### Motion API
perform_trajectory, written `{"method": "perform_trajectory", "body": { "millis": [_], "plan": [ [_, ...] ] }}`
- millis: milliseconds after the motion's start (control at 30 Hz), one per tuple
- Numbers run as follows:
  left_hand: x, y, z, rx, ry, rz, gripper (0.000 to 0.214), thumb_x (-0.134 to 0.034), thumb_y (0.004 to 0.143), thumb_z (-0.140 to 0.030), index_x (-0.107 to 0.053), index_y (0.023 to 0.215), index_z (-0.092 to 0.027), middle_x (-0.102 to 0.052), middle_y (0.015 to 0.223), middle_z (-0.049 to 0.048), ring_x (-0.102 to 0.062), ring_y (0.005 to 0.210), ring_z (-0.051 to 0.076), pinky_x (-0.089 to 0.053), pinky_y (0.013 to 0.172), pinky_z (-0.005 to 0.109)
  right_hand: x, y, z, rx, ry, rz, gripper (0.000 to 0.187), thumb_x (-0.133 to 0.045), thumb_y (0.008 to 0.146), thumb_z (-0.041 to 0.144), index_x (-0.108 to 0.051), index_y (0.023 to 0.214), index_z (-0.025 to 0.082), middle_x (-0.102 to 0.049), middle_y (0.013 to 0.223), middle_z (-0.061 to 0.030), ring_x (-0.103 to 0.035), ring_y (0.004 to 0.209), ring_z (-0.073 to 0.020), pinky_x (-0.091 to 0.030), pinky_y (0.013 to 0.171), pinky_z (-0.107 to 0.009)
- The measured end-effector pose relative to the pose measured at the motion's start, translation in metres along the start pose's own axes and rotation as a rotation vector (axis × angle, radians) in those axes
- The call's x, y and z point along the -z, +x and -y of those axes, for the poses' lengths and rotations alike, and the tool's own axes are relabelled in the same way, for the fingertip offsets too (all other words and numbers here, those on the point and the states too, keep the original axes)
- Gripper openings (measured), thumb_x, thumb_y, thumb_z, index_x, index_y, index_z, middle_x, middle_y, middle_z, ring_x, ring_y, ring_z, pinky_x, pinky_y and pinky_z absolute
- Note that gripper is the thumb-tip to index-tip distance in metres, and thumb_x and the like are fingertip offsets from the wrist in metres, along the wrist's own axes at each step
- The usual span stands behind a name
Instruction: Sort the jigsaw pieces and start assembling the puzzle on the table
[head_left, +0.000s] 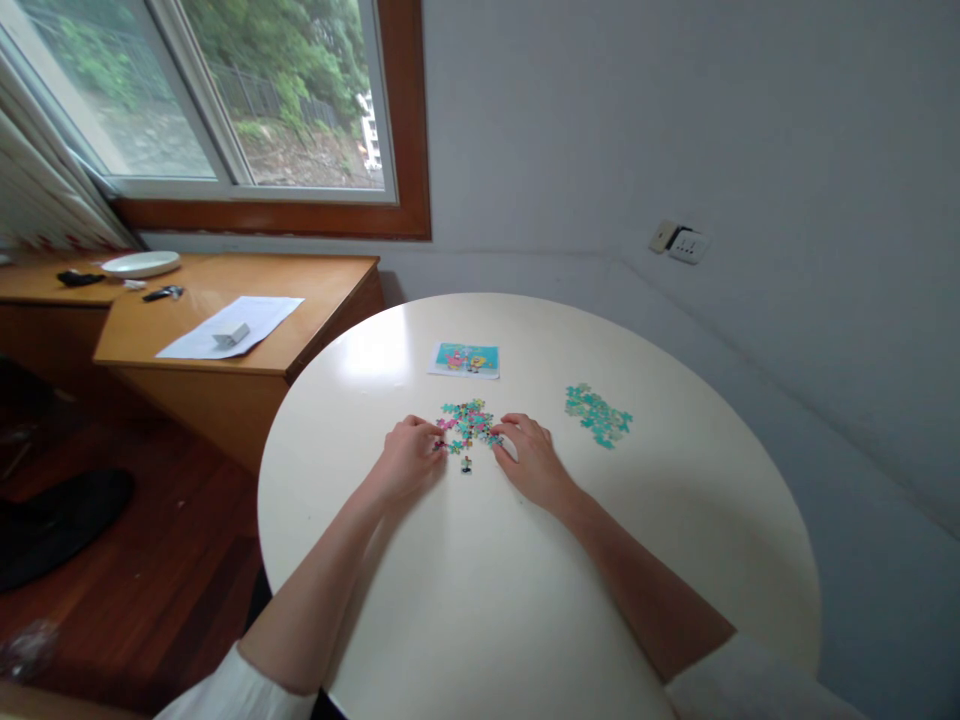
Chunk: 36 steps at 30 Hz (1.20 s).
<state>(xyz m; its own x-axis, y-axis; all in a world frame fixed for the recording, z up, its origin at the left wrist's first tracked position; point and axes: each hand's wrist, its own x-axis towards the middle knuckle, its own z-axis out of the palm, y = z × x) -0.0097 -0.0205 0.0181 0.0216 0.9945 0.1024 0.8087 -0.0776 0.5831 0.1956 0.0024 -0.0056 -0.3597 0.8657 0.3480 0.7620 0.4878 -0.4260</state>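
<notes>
White sleeves (240, 690) nearest, forearms reaching over round white table (480, 590). Single puzzle piece (466, 466) lying on near side of mixed pile (474, 424). Left hand (412, 450) and right hand (529, 458) apart, fingers curled at opposite edges of pile; cannot tell whether either pinches a piece. Greener pile (598, 416) off to right. Picture card (465, 360) flat beyond mixed pile. Farther left, wooden desk (330, 285) with paper (262, 318), white plate (142, 264); window (300, 100) behind.
</notes>
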Motion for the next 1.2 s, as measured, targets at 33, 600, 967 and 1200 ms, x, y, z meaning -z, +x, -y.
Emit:
{"method": "perform_trajectory", "body": {
  "millis": [33,600,967,1200],
  "plan": [
    [-0.001,0.0,0.001,-0.006,0.016,0.014,0.023,-0.059,0.07,-0.025,-0.069,0.09,-0.02,-0.059,0.091,0.0071,-0.058,0.08,0.02,-0.046,0.075,0.032,0.0,0.0,0.0,0.002,0.001,0.0,0.021,-0.051,0.079,0.019,-0.06,0.098,0.021,-0.056,0.109,-0.0083,-0.05,0.105,-0.0212,-0.036,0.09,-0.039],
    [-0.001,-0.002,-0.002,-0.077,-0.166,0.0,0.017,-0.049,0.069,-0.015,-0.061,0.08,-0.018,-0.059,0.066,-0.0012,-0.05,0.058,0.011,-0.04,0.056,0.022,-0.001,0.0,-0.002,0.009,-0.008,-0.003,0.021,-0.05,0.079,0.019,-0.059,0.098,0.022,-0.056,0.109,-0.0081,-0.05,0.104,-0.0215,-0.036,0.089,-0.039],
    [-0.001,0.006,-0.013,0.136,-1.023,-0.118,0.023,-0.07,0.06,-0.029,-0.062,0.073,-0.013,-0.066,0.064,0.0034,-0.066,0.066,0.018,-0.05,0.072,0.032,-0.001,0.002,-0.002,-0.007,0.015,-0.001,0.02,-0.051,0.079,0.019,-0.06,0.097,0.021,-0.057,0.106,-0.0072,-0.051,0.103,-0.0204,-0.035,0.089,-0.039],
    [0.02,0.027,-0.045,0.233,-1.371,-0.199,0.022,-0.069,0.066,-0.017,-0.049,0.076,-0.014,-0.069,0.069,0.0056,-0.068,0.072,0.017,-0.048,0.087,0.038,-0.001,0.002,-0.001,0.006,0.004,-0.015,0.02,-0.051,0.079,0.018,-0.06,0.096,0.021,-0.058,0.104,-0.0068,-0.052,0.102,-0.0199,-0.037,0.089,-0.039]
  ]
}}
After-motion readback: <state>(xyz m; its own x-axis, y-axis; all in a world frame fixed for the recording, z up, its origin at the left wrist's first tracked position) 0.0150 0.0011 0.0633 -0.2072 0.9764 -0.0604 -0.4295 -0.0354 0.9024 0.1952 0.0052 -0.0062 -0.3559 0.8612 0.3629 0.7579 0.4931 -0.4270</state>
